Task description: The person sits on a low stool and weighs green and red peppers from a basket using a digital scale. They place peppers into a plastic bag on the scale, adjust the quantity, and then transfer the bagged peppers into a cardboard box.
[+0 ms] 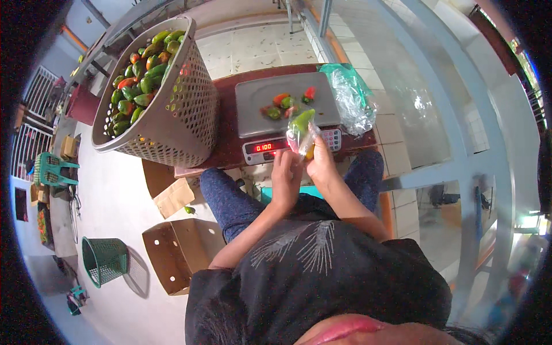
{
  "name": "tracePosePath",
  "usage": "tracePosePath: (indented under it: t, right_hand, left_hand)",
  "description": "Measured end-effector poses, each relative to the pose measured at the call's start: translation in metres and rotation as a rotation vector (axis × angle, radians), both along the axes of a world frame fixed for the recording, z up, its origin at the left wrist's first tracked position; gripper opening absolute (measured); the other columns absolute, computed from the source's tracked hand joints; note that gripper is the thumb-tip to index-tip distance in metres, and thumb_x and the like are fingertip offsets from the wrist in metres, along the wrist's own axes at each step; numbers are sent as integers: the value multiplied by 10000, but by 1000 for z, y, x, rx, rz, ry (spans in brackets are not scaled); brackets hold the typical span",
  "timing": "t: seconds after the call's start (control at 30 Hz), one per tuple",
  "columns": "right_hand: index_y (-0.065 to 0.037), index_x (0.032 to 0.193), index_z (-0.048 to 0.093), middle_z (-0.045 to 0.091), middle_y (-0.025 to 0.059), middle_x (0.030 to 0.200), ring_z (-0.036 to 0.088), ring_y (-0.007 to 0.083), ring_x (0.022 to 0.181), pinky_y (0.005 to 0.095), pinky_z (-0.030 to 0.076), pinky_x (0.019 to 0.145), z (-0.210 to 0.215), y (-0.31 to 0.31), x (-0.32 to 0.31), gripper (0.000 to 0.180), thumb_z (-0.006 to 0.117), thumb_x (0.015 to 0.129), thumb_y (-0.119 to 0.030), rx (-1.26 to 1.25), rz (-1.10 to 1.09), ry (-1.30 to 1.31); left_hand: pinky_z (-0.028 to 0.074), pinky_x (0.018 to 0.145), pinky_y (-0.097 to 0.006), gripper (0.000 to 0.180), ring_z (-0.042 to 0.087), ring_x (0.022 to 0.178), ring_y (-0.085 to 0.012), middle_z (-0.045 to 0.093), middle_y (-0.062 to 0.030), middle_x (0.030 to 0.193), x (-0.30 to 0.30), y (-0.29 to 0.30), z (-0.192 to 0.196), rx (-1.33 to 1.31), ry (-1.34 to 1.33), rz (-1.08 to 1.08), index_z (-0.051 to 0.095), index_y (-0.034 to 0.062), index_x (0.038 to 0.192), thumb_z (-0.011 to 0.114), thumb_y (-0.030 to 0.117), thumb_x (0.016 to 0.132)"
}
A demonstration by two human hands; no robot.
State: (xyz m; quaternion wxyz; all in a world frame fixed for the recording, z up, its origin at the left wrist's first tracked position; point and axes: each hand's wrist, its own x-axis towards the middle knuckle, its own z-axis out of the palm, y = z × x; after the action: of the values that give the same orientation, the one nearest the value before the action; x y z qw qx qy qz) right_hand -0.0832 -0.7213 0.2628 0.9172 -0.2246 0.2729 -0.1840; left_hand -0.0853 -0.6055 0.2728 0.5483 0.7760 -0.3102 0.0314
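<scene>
Before me, just over the front edge of a digital scale (253,92), I hold a small clear plastic bag (294,135) with a green pepper (302,119) inside. My right hand (321,163) grips the bag's side, thumb up. At the lower end of the bag, the fingers of my left hand (286,179) are curled in against it; their tips are partly hidden. Several red and green peppers (282,100) lie loose on the grey weighing plate. The scale's lit red display (265,147) is left of the bag, and its keypad (331,140) sits to the right.
A tall perforated basket (190,109) heaped with peppers stands left of the scale. Clear and green plastic bags (352,100) lie right of it on the brown table (227,92). On the floor are a cardboard box (169,253), a green basket (105,261) and a stray pepper (190,210).
</scene>
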Motion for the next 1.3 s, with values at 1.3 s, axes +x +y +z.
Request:
tracePosePath:
  t: [1.3]
  right_hand:
    - [-125,1103,639,608,135,1141,552,330,1107,450,464,903,-37,-94,211,308,617,802,-189,-2583,924,308]
  left_hand:
    - [349,560,-220,62,437,666,-44,508,10,734,78,69,-5,-150,674,62,549,31,901,559,74,858]
